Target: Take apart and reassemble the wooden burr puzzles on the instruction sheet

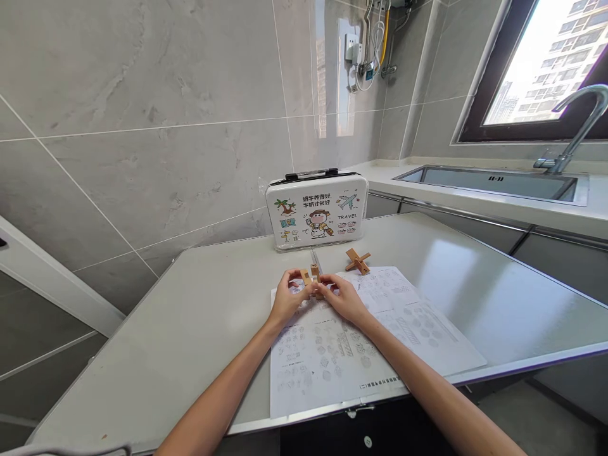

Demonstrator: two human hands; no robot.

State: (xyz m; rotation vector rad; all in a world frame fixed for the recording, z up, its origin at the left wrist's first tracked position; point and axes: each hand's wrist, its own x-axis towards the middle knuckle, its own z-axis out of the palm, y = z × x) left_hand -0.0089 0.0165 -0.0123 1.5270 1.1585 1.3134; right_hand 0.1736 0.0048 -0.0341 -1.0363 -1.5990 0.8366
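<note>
Small notched wooden puzzle pieces stand upright between my hands, just above the printed sheet. My left hand pinches a light wooden piece from the left side. From the right, my right hand closes its fingers on the pieces too, and the fingertips of both hands meet. How the pieces fit together is partly hidden by my fingers. Beyond my right hand, a few crossed wooden pieces lie at the far edge of the sheet. The paper sheet carries line drawings and lies under both hands.
A white carry case with cartoon prints stands at the back of the folding table, against the tiled wall. To the right are a counter with a sink and a faucet. The table's front edge is near me.
</note>
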